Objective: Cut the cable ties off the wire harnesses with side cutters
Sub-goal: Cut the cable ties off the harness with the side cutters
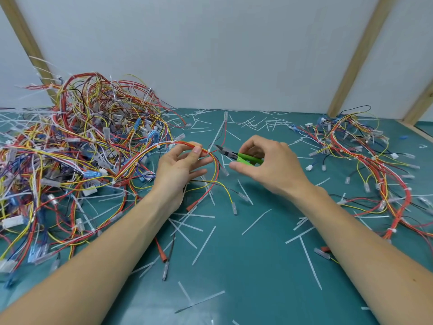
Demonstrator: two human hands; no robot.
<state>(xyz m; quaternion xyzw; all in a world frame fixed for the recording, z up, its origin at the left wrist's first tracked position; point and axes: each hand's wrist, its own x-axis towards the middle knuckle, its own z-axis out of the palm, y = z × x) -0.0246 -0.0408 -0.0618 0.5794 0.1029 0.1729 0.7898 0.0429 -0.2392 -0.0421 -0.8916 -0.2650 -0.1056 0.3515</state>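
— Report on the hands, please.

— The left hand (180, 167) pinches a bundle of red, yellow and white wires (164, 148) between thumb and fingers, held just above the teal tabletop (257, 266) at centre. The right hand (269, 165) grips small side cutters with green handles (236, 156), fingers curled round the handles; the dark steel tips point left and sit just beside a white cable tie (209, 151) on that bundle. I cannot tell whether the tips touch it.

— Where is the remaining stock?

— A large tangled heap of multicoloured wire harnesses with clear and blue connectors (77, 148) fills the left side of the tabletop, reaching to the far wall; the held bundle runs out of it. A smaller heap of similar harnesses (365, 160) lies on the right.

— Debris?

— White cut tie strips (203, 245) lie scattered over the tabletop, near and far, between both forearms and beyond. Pale wall panels with wooden battens (356, 57) stand at the far edge.
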